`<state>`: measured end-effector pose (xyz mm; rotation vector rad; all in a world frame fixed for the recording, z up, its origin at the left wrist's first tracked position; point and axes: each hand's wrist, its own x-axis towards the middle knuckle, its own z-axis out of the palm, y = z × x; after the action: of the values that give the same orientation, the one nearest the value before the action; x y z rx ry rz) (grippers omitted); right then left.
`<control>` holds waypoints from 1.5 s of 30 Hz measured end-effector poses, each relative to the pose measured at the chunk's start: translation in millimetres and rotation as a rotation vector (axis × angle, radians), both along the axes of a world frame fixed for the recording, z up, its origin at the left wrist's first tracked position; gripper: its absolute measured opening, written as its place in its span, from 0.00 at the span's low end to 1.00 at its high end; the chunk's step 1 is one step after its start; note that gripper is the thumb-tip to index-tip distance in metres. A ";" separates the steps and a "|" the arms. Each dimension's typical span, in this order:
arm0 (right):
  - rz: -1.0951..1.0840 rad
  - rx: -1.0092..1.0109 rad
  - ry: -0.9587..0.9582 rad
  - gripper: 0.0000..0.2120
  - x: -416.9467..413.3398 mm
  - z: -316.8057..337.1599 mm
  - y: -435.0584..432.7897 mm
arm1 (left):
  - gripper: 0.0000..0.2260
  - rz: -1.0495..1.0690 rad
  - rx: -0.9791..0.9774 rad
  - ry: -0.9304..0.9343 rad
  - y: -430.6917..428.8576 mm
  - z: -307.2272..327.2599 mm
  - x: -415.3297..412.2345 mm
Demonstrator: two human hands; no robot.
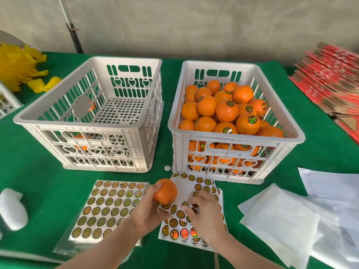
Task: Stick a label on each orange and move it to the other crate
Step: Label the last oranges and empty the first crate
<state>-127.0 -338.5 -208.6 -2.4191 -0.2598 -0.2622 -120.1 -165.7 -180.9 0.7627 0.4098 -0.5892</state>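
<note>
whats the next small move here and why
Probably lift one label off the label sheet with the right hand and press it onto the orange in the left hand: its visible side is bare, and the right hand pinches at the sheet.

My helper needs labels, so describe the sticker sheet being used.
On the green table, look in front of the crate full of oranges. The sheet lies under the right hand; unlike the flat, full sheet beside it, its far edge curls, with bare gaps.
</note>
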 end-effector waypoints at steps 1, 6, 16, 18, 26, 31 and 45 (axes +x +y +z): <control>-0.001 0.013 -0.032 0.10 -0.3 2.3 0.4 | 0.47 0.007 -0.019 0.003 -0.3 -0.1 -0.7; 0.031 0.093 -0.121 0.09 -2.8 2.1 -1.8 | 0.46 -0.016 -0.039 -0.022 -1.2 3.3 -2.1; 0.022 0.103 0.100 0.09 -14.5 0.0 -6.8 | 0.27 -0.119 0.291 -0.053 8.7 20.5 -0.7; 0.017 0.113 0.219 0.10 -14.9 1.9 -9.8 | 0.24 -0.228 0.575 -0.210 13.9 29.9 -0.4; 0.258 0.368 0.163 0.42 3.3 76.0 3.5 | 0.31 -0.041 0.345 -0.096 6.8 65.2 12.0; 0.341 0.336 0.028 0.45 22.8 124.0 17.1 | 0.28 -0.142 -0.025 0.017 -7.1 89.2 17.3; 0.263 0.593 0.014 0.17 40.6 185.5 13.8 | 0.24 -0.033 0.019 -0.452 -1.1 159.3 38.9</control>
<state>-86.4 -324.7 -23.0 -1.7796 -0.4233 -0.1716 -81.2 -166.8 -21.6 0.8953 -0.0144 -0.4272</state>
